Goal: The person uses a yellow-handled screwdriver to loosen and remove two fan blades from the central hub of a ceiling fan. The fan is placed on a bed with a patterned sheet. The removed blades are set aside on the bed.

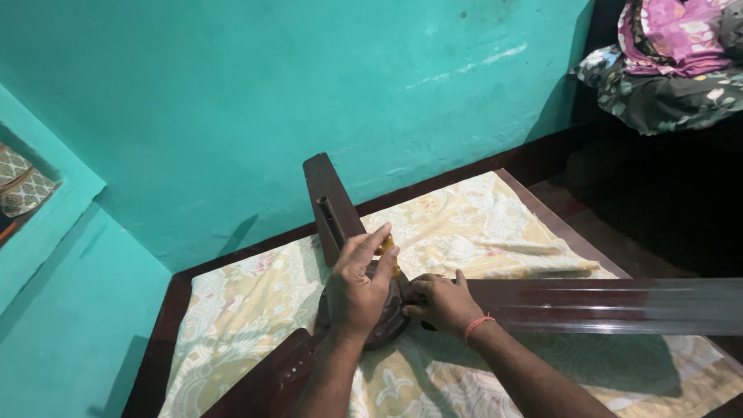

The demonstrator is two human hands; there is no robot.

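Head view, looking down: dark brown ceiling fan [371, 310] lying on a table [166, 325] spread with a pale yellow floral cloth [480, 224], against a turquoise wall [232, 101]. Three blades fanning out from the motor hub: one toward 12 o'clock [329, 201], one toward 3 o'clock [619, 303], one toward 7 o'clock [263, 383]. Left hand [360, 282] spread flat over the top of the hub, fingers [371, 236] pointing to 12 o'clock, pressing rather than clasping; a small yellow object [387, 246] just beyond the fingertips, too small to identify. Right hand [443, 302], pink band at the wrist, curled at the hub's 3 o'clock edge where the long blade joins; whether pinching something there cannot be told. Bundled floral bedding [665, 62] up at 1 o'clock, well apart.

Judged from the look: hub heavy and rigid, blades stiff, thin and smooth, likely slippery and prone to bending if used as levers. Safest hold probably at the hub or blade roots, directly under both hands.
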